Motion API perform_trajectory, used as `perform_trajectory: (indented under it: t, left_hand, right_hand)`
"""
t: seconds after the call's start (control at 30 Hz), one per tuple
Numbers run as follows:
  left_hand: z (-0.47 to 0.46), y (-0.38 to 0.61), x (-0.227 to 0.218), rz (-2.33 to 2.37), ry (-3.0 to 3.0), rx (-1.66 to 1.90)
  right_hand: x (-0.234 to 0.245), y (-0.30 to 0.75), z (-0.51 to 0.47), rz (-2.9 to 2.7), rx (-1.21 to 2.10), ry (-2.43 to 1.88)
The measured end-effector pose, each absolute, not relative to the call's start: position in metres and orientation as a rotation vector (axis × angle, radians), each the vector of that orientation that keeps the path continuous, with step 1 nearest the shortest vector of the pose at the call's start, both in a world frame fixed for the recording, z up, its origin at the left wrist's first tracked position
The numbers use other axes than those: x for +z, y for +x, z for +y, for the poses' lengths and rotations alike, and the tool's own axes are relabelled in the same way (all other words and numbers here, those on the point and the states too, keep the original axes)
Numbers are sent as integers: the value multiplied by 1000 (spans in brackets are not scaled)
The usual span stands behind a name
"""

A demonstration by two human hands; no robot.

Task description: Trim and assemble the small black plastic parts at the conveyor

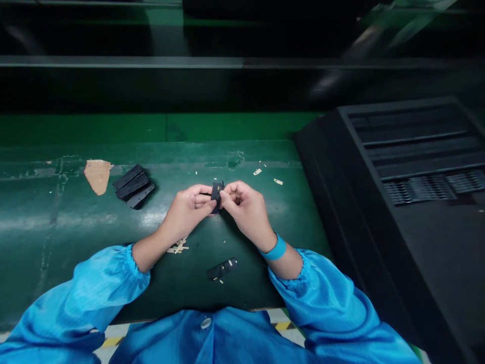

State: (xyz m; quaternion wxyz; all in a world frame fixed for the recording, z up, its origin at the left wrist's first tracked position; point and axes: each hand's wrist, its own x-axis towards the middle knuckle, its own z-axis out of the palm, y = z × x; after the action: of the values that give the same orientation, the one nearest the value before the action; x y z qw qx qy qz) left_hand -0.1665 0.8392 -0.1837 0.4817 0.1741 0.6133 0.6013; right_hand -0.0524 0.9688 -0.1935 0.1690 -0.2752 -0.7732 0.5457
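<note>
My left hand (187, 208) and my right hand (245, 207) meet over the green table (76, 222), both pinched on a small black plastic part (216, 194) held upright between the fingertips. A blue band circles my right wrist. Another small black part (222, 268) lies flat on the table close to my body, between my forearms. A stack of similar black strips (133, 185) lies to the left of my hands.
A large black plastic panel (409, 202) with vent slots fills the right side. A tan paper scrap (97, 175) lies left of the stack. Small pale scraps (178, 247) dot the table near my left wrist and further back. A dark rail runs behind.
</note>
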Motion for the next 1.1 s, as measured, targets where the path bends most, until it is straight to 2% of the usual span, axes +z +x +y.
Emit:
perform_trajectory:
  t: [1.1]
  left_hand:
    - [839, -163, -183, 1566, 469, 1564]
  right_hand:
    - [-186, -52, 963, -2181, 1414, -752]
